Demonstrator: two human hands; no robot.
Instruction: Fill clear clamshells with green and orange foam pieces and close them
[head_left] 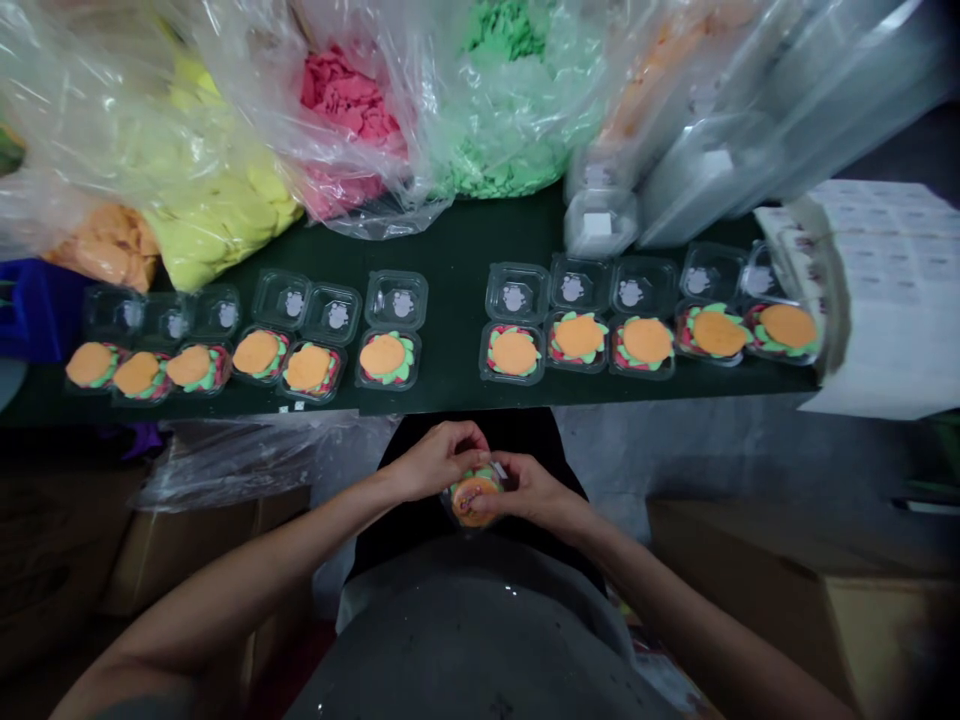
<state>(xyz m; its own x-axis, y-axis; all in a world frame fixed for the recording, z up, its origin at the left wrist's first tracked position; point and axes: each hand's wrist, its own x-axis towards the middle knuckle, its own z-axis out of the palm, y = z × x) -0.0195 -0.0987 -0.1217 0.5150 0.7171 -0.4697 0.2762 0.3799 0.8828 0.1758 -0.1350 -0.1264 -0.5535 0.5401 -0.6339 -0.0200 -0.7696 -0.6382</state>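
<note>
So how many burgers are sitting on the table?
11 burgers: six left of the middle gap, five right of it, each in an open box. One more burger is in the hands. Others may be hidden behind bags.

Nearest you at twelve o'clock, your burger point(463, 496) is orange with green frills and a small mottled mark over it. Beyond, your surface point(450, 290) is dark green. From ten to two, you have more burgers point(384, 353), layered orange, green and pinkish red, with clear lids point(384, 288) bearing pale lilac marks. You see a blue bin point(45, 310) at ten, yellow pieces point(225, 220) at eleven, pink pieces point(349, 100) toward twelve, green pieces point(514, 150) at twelve, and white sheets point(885, 310) with faint marks at two.
</note>
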